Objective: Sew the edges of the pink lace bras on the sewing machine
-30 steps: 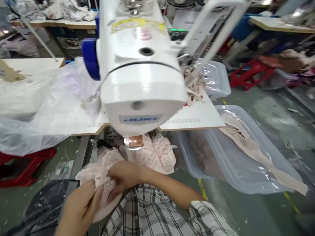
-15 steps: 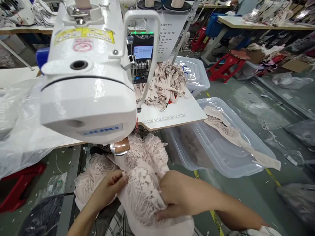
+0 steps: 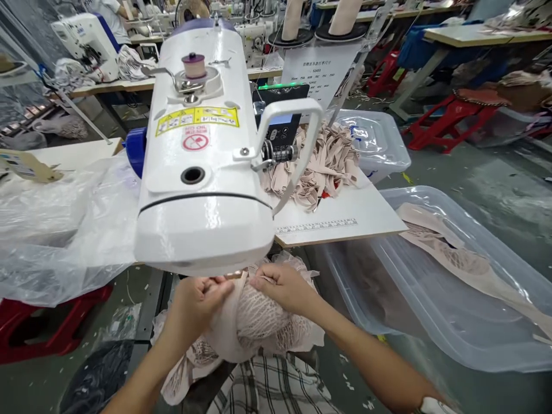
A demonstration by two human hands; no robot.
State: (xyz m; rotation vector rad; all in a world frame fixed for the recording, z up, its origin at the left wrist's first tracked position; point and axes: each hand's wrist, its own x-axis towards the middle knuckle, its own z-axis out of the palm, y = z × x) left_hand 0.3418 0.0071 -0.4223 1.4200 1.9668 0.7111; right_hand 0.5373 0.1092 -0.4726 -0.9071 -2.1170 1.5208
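Both hands pinch a pale pink lace bra (image 3: 261, 316) just below the head of a white sewing machine (image 3: 202, 224). My left hand (image 3: 199, 302) has thumb and fingers closed on the smooth fabric edge at the left. Close beside it, my right hand (image 3: 284, 287) grips the upper edge of the lace cup. The patterned cup hangs between and below the hands, over my lap, and more lace fabric spreads to both sides. The machine's head hides the needle area.
A bundle of pink straps (image 3: 319, 164) lies on the white machine table (image 3: 345, 215), near a printed ruler. To the right, a clear plastic bin (image 3: 435, 339) has a lace piece (image 3: 466, 261) over its rim. Plastic wrapping (image 3: 99, 224) covers the left side, above a red stool (image 3: 52, 333).
My hands have come closer together and moved up toward the machine head, lifting the bra's edge. The right hand has left the lower part of the cup. The camera view has shifted.
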